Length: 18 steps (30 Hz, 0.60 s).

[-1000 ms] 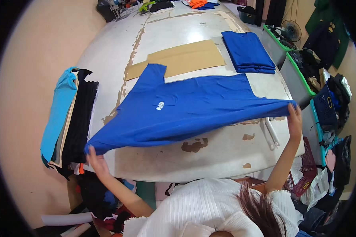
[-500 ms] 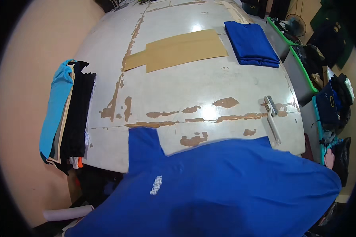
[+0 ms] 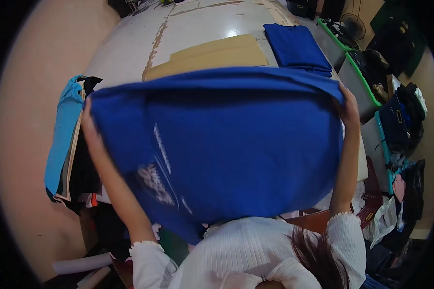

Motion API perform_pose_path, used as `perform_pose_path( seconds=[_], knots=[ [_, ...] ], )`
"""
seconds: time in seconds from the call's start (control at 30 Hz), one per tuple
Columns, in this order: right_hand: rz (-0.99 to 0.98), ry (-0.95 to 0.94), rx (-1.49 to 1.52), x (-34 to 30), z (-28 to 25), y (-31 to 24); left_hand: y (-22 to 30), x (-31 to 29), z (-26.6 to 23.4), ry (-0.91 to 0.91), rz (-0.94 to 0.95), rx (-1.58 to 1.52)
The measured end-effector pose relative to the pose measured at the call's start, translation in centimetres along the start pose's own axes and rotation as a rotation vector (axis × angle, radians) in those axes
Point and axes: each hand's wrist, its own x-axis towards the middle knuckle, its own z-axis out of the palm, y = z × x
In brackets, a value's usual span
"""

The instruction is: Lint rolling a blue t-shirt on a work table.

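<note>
The blue garment (image 3: 246, 154) is hanging above the table's (image 3: 197, 29) near side, the left hand (image 3: 89, 120) and right hand (image 3: 350, 108) clasping its side edges wide apart, apparently keeping it spread, though blur is partly hiding their grip.

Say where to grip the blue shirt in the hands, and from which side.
I'd grip the blue shirt at both ends of its upper edge, coming from the outer left and right. It spans wide between left hand and right hand and looks limp, so a single middle grip would probably let the ends droop.
</note>
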Motion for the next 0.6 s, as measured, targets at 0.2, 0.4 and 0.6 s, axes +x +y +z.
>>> perform_pose_path(
  seconds=[0.2, 0.4, 0.6],
  knots=[
    [-0.221, 0.055, -0.571, -0.6, 2.7, 6.8, -8.3, -5.9, 9.5, -0.043, -0.176, 0.569],
    [-0.307, -0.240, -1.022, -13.8, 3.4, 11.5, -15.5, -20.1, -0.1, -0.317, -0.348, 1.347],
    [-0.302, -0.195, -1.303, -17.7, 4.0, 13.1, -19.5, -24.8, -1.4, -0.127, -0.041, 1.653]
  ],
)
